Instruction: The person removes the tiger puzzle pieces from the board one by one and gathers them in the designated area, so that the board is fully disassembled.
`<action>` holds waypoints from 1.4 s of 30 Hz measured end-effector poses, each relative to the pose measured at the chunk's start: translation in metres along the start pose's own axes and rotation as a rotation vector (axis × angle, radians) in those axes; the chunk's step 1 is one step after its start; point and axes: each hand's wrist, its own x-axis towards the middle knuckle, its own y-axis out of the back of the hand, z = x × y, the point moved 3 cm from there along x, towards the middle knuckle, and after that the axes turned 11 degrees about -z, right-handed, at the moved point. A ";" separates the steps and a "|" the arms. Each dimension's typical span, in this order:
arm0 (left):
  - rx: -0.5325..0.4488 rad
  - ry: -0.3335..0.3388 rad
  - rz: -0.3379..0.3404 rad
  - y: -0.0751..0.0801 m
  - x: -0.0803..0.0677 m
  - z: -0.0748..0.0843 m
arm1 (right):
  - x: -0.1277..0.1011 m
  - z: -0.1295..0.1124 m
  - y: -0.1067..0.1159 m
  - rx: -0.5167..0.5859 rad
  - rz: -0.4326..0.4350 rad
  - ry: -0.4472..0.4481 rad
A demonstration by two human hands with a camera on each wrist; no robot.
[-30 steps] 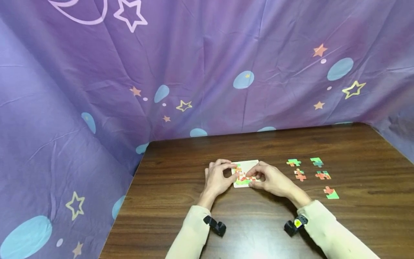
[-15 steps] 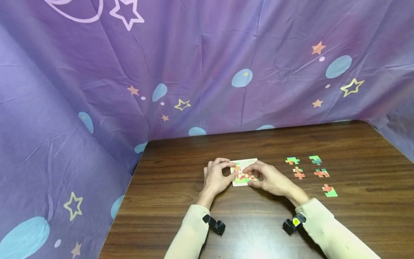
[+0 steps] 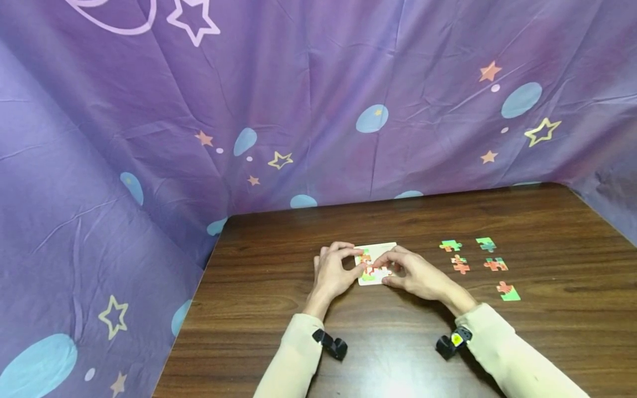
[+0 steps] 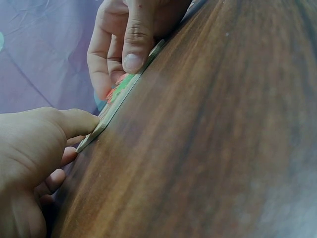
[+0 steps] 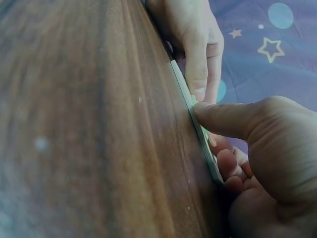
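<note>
Both hands sit mid-frame on the counter (image 3: 278,309), right on the puzzle board (image 3: 382,247). The left hand (image 3: 334,272) pinches its left edge, and the right hand (image 3: 415,273) curls over the right side, fingertips pressing a piece (image 3: 374,271) flat. Loose pieces (image 3: 478,265) lie further right, nearer the right hand.

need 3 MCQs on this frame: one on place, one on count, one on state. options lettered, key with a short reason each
1. Where do the loose coloured jigsaw pieces lie relative to the white square puzzle board?
A. left of it
B. right of it
C. stacked on it

2. How many loose pieces lie there?
A. two
B. five
C. nine

3. How does the board sit?
A. flat on the dark wooden table
B. lifted clear of it
C. leaning against the purple backdrop

Key: 1 B, the head view shows them grouped to the board's right. 2 B, five separate pieces can be counted. 3 A, it lies flat, with the left hand and right hand holding its near edge by thumb and fingers.
</note>
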 end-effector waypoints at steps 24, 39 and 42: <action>-0.012 0.002 -0.008 0.001 -0.001 0.000 | -0.002 0.006 0.003 0.029 -0.012 -0.019; -0.003 0.002 -0.003 0.002 -0.001 0.000 | -0.003 0.005 0.007 0.105 0.002 0.015; -0.007 0.001 -0.006 0.001 -0.001 0.000 | -0.006 0.006 0.012 0.116 0.001 0.010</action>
